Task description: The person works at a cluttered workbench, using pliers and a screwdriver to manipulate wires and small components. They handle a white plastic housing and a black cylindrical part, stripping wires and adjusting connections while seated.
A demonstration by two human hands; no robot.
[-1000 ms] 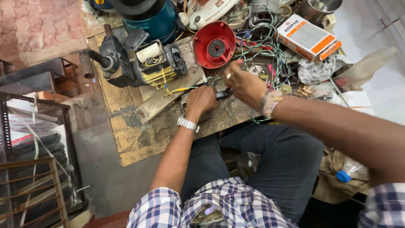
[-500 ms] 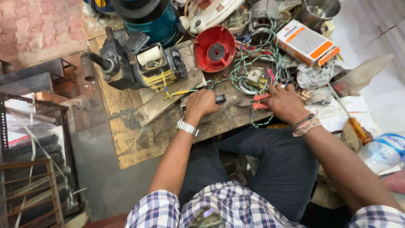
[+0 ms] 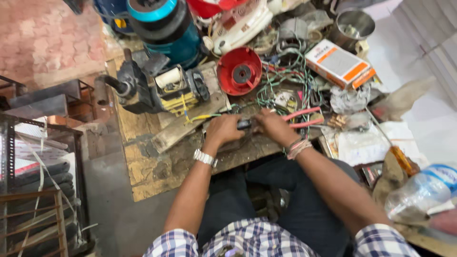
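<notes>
My left hand [image 3: 223, 132], with a metal watch on the wrist, is closed over a small dark part [image 3: 244, 124] on the worn wooden board [image 3: 157, 164]. My right hand [image 3: 274, 126] meets it from the right and grips red-handled pliers [image 3: 304, 118], whose handles stick out to the right behind the hand. The pliers' jaws are hidden between my two hands at the dark part. A yellow wire [image 3: 200, 117] runs from the left hand's side toward a motor block with a coil [image 3: 173, 88].
A red round cover [image 3: 239, 71], a tangle of green and red wires [image 3: 290, 78], an orange-and-white box [image 3: 339, 64] and a steel cup [image 3: 352, 26] crowd the far side. A teal cylinder [image 3: 166, 33] stands behind the motor. A plastic bottle [image 3: 421, 190] lies right; a metal rack [image 3: 28, 190] stands left.
My right hand picked up the red-handled pliers on the right and brought them left to the part under my left hand. The camera has moved closer to the bench.
</notes>
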